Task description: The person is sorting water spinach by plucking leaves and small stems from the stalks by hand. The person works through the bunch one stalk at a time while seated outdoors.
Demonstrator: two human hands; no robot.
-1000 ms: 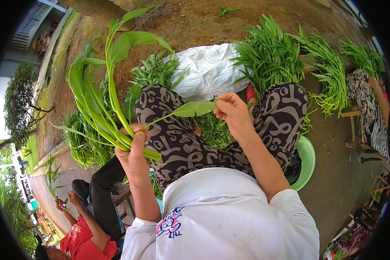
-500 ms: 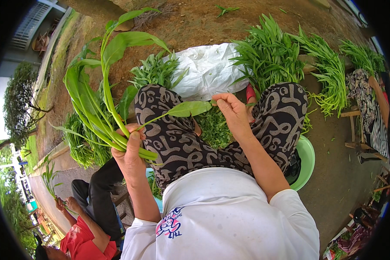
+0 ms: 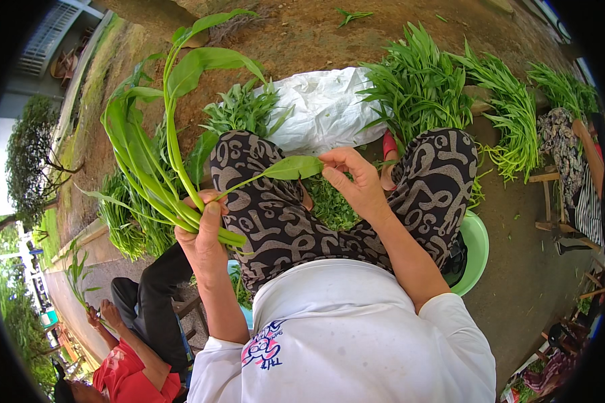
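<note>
The left hand (image 3: 205, 232) is closed, its grip clamped around the lower stems of a bunch of long-leaved greens (image 3: 153, 188). The thumb lies across the stems; the cut ends project toward the right, over the patterned trousers (image 3: 282, 228), and the leafy tops rise to the upper left. A single leaf (image 3: 292, 167) extends on its thin stalk from the left hand toward the right hand (image 3: 355, 180). Here the thumb and forefinger are near each other at the leaf's tip; whether this grip is pinched tight cannot be told. Below the leaf, torn greens (image 3: 333, 201) lie between the legs; beyond them is a white sack (image 3: 323, 107).
</note>
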